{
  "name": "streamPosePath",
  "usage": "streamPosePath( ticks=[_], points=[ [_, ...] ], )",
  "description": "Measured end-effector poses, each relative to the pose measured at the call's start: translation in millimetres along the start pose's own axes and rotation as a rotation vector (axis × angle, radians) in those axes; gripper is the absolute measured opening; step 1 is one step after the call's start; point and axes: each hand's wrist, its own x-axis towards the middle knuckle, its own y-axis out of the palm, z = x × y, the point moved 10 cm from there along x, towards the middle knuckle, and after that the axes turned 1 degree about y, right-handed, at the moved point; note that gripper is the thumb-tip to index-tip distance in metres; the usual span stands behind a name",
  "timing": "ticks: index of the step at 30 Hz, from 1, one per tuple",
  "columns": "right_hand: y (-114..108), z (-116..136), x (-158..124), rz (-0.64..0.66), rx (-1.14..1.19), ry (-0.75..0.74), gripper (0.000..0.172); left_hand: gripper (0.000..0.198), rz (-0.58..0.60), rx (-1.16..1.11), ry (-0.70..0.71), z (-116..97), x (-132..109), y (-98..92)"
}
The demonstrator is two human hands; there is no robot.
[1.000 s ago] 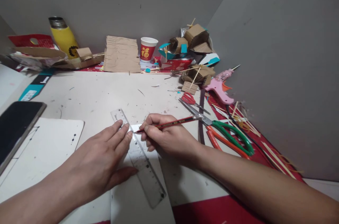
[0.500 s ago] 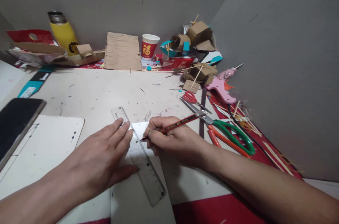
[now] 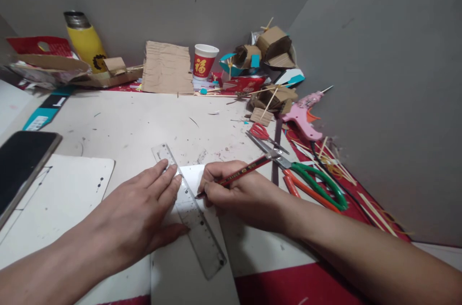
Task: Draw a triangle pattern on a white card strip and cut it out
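Observation:
A clear plastic ruler [image 3: 202, 233] lies slanted across a folded sheet of white card [image 3: 191, 175]. My left hand [image 3: 144, 209] rests flat on the ruler, its fingers stretched out near the upper end and the thumb lower down, pressing it to the card. Closed round a dark red and black pencil [image 3: 245, 170], my right hand [image 3: 231, 184] sits just right of the ruler. The pencil's tip is at the ruler's right edge, on the card. A thin line shows faintly on the card beside the ruler.
Large scissors [image 3: 314, 180] with green and orange handles and small red scissors [image 3: 260, 131] lie to the right. Beyond them is a pink glue gun [image 3: 303, 120]. A phone [image 3: 25, 165] sits left on marked card. A paper cup [image 3: 205, 62] and yellow bottle [image 3: 84, 45] stand behind.
My right hand and the pencil tip have slid slightly down along the ruler's edge, toward me. My left hand and the ruler have stayed in place.

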Motion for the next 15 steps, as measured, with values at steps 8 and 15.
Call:
streamPosePath(
  ticks=[8, 15],
  points=[
    [3.2, -2.9, -1.6, 0.043, 0.048, -0.063, 0.017, 0.061, -0.002, -0.078, -0.009, 2.0, -0.3, -0.1],
    [1.1, -1.5, -1.4, 0.019, -0.002, -0.018, 0.022, 0.06, 0.023, -0.068, -0.031, 2.8, -0.6, 3.1]
  ],
)
